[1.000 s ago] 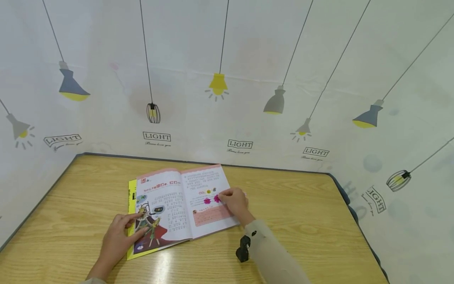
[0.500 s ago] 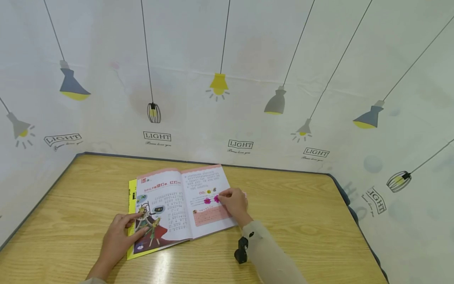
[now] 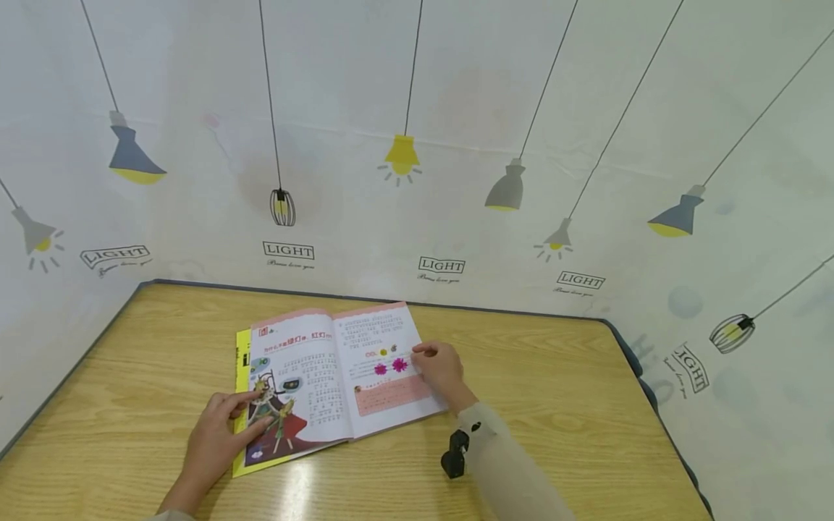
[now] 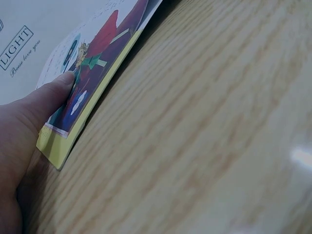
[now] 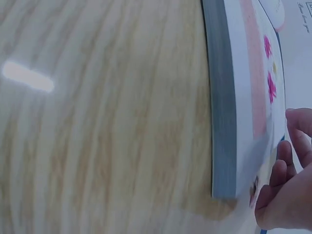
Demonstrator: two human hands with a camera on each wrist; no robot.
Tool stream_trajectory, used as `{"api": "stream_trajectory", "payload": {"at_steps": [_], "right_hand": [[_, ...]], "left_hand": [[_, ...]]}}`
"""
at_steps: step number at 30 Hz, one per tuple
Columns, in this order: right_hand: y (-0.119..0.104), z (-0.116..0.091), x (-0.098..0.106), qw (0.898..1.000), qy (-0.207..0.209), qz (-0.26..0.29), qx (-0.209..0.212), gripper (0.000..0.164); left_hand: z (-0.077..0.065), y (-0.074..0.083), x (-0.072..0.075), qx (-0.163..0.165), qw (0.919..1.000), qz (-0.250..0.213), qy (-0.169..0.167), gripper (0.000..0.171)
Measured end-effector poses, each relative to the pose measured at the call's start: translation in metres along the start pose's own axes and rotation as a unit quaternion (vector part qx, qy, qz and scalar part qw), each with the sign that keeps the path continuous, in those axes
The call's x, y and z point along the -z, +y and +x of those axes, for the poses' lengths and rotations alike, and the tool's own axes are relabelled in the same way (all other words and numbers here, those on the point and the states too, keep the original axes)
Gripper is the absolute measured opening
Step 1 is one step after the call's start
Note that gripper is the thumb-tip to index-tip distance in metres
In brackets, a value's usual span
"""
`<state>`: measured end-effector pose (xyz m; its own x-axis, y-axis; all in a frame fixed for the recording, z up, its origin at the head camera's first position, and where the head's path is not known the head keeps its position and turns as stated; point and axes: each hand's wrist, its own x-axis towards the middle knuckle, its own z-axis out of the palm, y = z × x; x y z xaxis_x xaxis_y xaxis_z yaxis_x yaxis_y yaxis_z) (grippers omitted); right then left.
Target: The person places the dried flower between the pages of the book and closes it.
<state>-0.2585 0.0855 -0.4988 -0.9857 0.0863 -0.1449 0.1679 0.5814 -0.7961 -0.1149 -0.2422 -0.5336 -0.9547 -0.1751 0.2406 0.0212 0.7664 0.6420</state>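
The book (image 3: 342, 383) lies open on the bench (image 3: 554, 398), at eleven o'clock from me. At its eight o'clock my left hand (image 3: 215, 434) rests on the left page (image 3: 302, 362), thumb and fingers apart. At three o'clock my right hand (image 3: 443, 373), fingers loosely bent, is just beside two magenta flowers (image 3: 399, 365) on the right page (image 3: 391, 394).

A hand could pass between the book (image 3: 342, 376) and the far right corner of the table (image 3: 554, 391), but the wall (image 3: 456, 217) stands along the far edge and the right arm (image 3: 511, 463) blocks the near side.
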Motion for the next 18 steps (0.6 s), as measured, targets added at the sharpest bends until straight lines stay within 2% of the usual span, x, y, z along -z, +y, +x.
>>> {"api": "stream_trajectory", "payload": {"at_steps": [2,8,13,18], "right_hand": [[0.003,0.003,0.005,1.0,0.012,-0.008,-0.004,0.01],[0.017,0.012,0.022,0.999,0.033,-0.017,0.02,0.014],[0.027,0.013,0.036,0.999,0.025,0.002,0.038,0.016],[0.032,0.01,0.049,0.998,0.014,0.044,0.05,0.024]], "left_hand": [[0.0,-0.001,0.0,-0.001,1.0,0.003,0.003,0.052],[0.001,-0.001,0.0,-0.006,0.9999,0.003,0.009,0.052],[0.0,0.0,0.0,-0.009,0.9999,0.004,0.009,0.051],[0.001,0.0,0.0,-0.011,0.9999,0.002,0.012,0.05]]}}
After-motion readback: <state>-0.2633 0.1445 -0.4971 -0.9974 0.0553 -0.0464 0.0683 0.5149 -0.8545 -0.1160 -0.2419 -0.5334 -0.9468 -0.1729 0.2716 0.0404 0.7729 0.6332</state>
